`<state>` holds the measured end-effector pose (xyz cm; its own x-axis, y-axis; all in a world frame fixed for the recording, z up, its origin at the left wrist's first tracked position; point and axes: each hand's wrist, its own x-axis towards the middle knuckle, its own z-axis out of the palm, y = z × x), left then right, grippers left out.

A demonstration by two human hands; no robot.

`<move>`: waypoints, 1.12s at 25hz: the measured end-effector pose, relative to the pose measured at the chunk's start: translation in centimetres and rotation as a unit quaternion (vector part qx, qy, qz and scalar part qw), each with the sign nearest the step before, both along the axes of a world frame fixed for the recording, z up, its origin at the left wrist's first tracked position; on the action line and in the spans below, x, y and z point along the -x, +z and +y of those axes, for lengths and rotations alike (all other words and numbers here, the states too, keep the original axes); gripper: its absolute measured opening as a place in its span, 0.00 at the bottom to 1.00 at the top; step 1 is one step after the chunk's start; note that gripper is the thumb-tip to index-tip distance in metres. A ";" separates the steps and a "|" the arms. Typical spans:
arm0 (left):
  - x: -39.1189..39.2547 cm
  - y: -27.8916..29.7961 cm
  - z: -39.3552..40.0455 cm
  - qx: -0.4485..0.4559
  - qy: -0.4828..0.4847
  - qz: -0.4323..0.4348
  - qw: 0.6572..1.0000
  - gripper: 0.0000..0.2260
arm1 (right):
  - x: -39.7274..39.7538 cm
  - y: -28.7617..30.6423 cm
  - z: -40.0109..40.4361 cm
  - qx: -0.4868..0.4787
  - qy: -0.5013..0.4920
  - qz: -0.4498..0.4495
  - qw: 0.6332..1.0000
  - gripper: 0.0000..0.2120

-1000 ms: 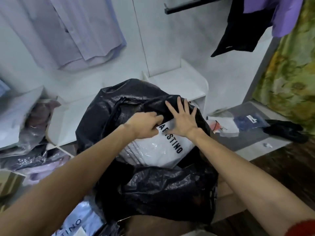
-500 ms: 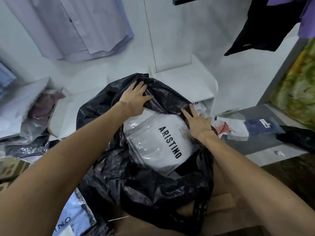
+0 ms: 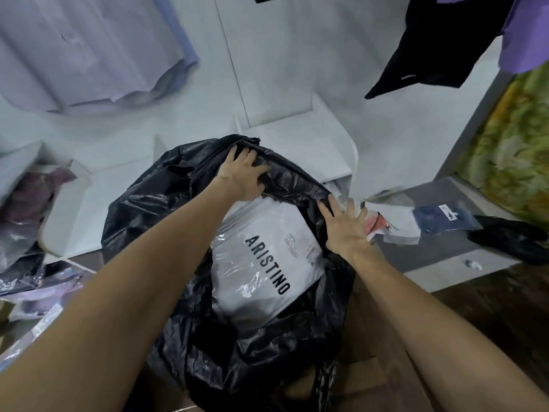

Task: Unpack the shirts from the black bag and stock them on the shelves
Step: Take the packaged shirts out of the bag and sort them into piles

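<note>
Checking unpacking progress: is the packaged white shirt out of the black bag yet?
Still in. The white shirt package lies inside the black bag, whose rim the left hand and right hand spread apart.

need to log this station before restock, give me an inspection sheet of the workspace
surface: white shelf bare on top; dark wood floor at right
job's things: black bag open, Aristino shirt pack lying inside
clutter: packaged shirts on the low ledge at right, more packs at left
grippers: left hand grips the bag's far rim; right hand flat, fingers spread on the right rim
cables: nothing seen
surroundings: lilac shirt and black garment hanging
</note>
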<state>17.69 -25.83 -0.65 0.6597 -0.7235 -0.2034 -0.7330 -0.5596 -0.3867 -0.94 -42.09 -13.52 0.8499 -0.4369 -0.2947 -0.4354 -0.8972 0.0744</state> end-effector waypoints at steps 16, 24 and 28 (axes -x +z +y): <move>9.6 -5.3 -0.8 0.051 0.150 0.128 0.979 0.35 | 0.7 -0.7 2.3 -0.123 -0.038 -0.173 0.976 0.35; 11.2 -5.7 2.1 0.051 0.159 0.076 0.983 0.31 | 4.2 2.3 6.4 -0.144 0.022 -0.267 0.953 0.27; 10.9 -4.6 3.4 0.150 0.087 0.156 0.972 0.16 | 5.4 3.3 7.9 -0.192 -0.042 -0.290 0.937 0.31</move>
